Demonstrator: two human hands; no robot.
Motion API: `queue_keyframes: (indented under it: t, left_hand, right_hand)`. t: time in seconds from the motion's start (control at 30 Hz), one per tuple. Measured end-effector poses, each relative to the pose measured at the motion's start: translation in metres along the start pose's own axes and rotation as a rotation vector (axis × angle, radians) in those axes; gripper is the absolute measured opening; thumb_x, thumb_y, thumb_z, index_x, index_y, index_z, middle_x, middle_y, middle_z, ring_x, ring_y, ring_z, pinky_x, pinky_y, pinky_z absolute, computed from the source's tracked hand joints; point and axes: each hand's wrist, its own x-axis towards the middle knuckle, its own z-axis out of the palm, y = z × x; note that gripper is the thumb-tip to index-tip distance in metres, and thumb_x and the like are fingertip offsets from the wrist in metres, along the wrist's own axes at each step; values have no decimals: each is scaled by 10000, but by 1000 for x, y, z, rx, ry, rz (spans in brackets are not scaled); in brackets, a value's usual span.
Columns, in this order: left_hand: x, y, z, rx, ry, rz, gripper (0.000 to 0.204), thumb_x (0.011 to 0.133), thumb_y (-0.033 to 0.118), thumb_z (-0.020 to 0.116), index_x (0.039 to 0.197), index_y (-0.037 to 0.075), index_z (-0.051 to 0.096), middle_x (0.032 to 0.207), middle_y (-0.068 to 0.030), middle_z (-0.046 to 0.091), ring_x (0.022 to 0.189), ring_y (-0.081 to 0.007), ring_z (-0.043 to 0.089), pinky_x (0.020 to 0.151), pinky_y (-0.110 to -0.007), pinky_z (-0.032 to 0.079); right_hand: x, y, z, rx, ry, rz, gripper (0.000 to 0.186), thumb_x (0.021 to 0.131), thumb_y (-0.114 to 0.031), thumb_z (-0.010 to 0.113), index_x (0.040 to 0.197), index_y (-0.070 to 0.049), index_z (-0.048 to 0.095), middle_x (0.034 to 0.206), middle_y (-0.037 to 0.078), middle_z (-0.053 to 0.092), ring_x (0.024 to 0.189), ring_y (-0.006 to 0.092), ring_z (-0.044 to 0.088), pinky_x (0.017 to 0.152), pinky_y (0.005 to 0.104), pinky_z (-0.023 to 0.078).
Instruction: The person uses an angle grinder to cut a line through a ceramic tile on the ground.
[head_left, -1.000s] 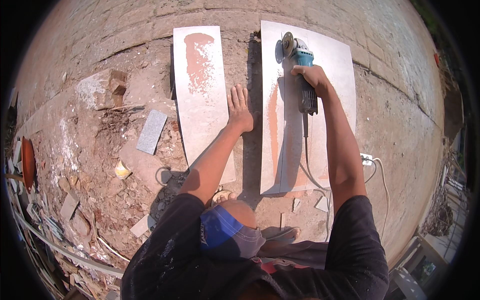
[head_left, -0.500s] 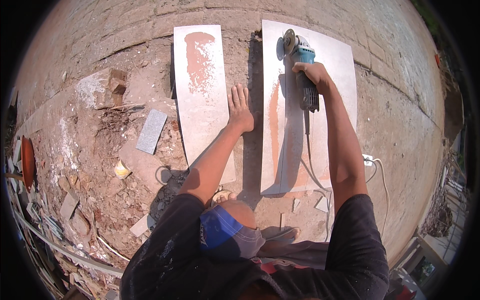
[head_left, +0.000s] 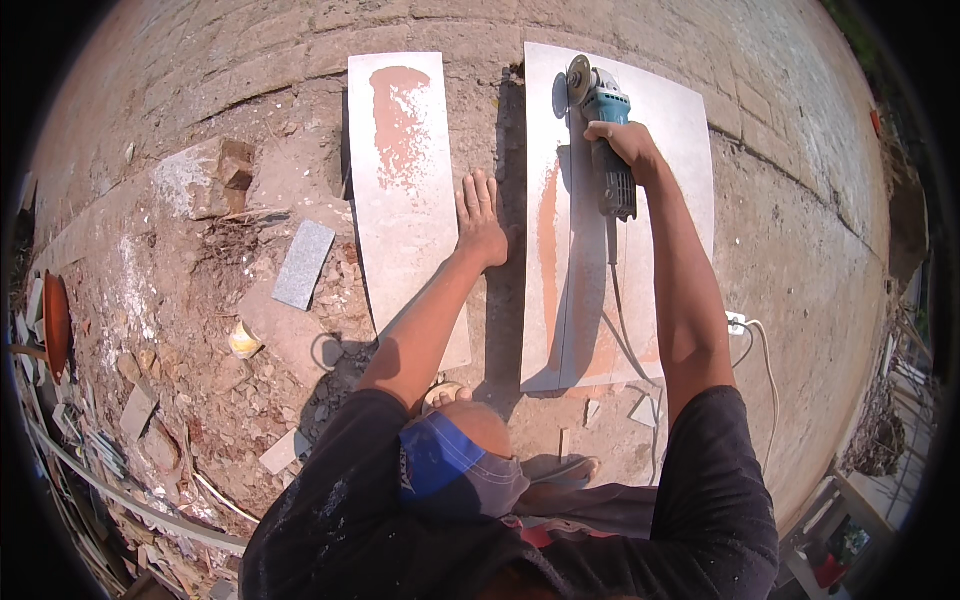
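Note:
My right hand [head_left: 625,148] grips a teal-and-black angle grinder [head_left: 610,105], whose disc [head_left: 578,80] is over the upper part of a large white panel [head_left: 680,240] with thin lines and orange-brown patches. Its cord trails back toward me over the panel. My left hand [head_left: 480,220] lies with fingers stretched at the right edge of a narrower white panel [head_left: 400,260], which has a reddish patch at its far end. A dark gap of ground separates the two panels.
A grey stone piece [head_left: 303,265], a broken block [head_left: 200,178] and rubble lie at left, with an orange object [head_left: 55,325] and scrap strips farther out. A white power strip [head_left: 736,323] with cables sits at right. My knee [head_left: 470,430] and feet are low in view.
My right hand and the grinder have shifted slightly forward, away from me, and a little to the right. My left hand stays in almost the same place.

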Motion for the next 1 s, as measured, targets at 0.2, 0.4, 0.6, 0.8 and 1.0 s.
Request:
queue_keyframes:
  t: [0.2, 0.4, 0.6, 0.8, 1.0]
  left_hand:
    - [1, 9, -14, 73, -113, -44, 1025, 1024, 373, 544, 1617, -88, -154, 1690, -304, -250, 1559, -473, -266, 1252, -587, -150]
    - [-2, 7, -14, 61, -95, -42, 1042, 1020, 389, 551, 1615, -88, -159, 1691, -303, -249, 1556, -484, -264, 1251, -590, -150]
    - [-2, 7, -14, 120, -113, -56, 1051, 1016, 407, 553, 1613, -101, -147, 1695, -309, -229, 1558, -492, -252, 1252, -592, -145]
    - [-3, 7, -15, 101, -95, -49, 1050, 1021, 433, 551, 1618, -100, -128, 1699, -308, -217, 1564, -483, -242, 1255, -590, -142]
    - [-2, 6, -12, 66, -76, -38, 1045, 1025, 444, 547, 1622, -96, -120, 1702, -303, -213, 1565, -477, -243, 1259, -589, -132]
  right_hand:
    - [2, -3, -2, -10, 13, 2, 504, 750, -266, 790, 1065, 104, 658, 929, 165, 691, 711, 239, 695, 650, 374, 595]
    - [9, -5, -3, 15, 1, -11, 481, 749, -261, 798, 1034, 101, 660, 908, 155, 691, 689, 230, 692, 632, 374, 590]
    - [7, -6, -1, 44, 1, 3, 452, 753, -251, 801, 1013, 93, 664, 886, 149, 689, 651, 229, 685, 599, 364, 582]
    - [1, -7, -1, 39, -16, 11, 423, 755, -248, 797, 990, 81, 671, 860, 140, 687, 641, 223, 681, 589, 366, 578]
    - [4, -2, -1, 27, -11, 6, 399, 756, -249, 795, 965, 70, 676, 850, 131, 685, 636, 217, 677, 579, 366, 573]
